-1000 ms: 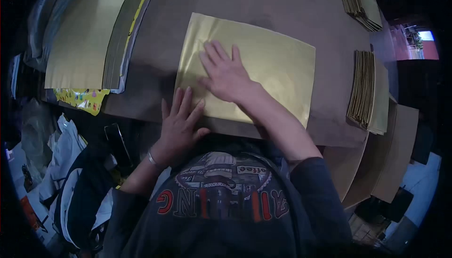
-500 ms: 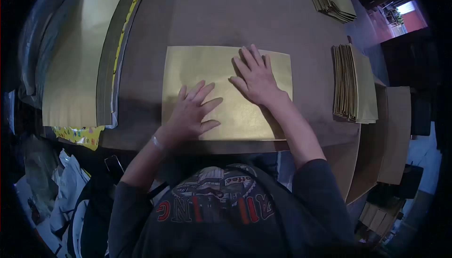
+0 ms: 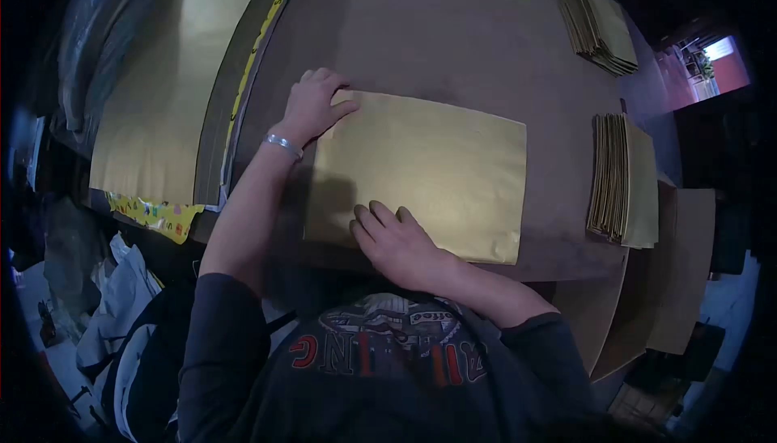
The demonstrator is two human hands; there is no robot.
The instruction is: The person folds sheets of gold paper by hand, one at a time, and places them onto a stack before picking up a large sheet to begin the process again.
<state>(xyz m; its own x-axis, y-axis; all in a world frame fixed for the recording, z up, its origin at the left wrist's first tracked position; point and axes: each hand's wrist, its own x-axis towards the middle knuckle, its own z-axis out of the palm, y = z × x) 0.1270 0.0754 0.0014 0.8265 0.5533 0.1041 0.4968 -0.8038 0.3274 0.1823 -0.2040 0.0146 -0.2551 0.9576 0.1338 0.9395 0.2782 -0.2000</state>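
A gold paper sheet (image 3: 437,168) lies on the brown table in front of me, slightly turned. My left hand (image 3: 314,103) is at its far left corner, fingers curled at the edge and thumb over the paper; the fingertips' underside is hidden. A bracelet circles that wrist. Lower down, my right hand (image 3: 396,241) rests on the sheet by its near edge, palm down, with the fingers a little bent and apart.
A large pile of gold sheets (image 3: 162,95) lies at left, with yellow printed wrapping (image 3: 162,215) beneath. Stacks of folded gold paper stand at right, one nearer (image 3: 619,180) and one farther (image 3: 603,26). An open cardboard box (image 3: 676,273) is beside the table's right edge.
My left hand has moved up from mid-sheet to the far left corner. My right hand has come down from the far edge to the near edge. The sheet sits more tilted in view.
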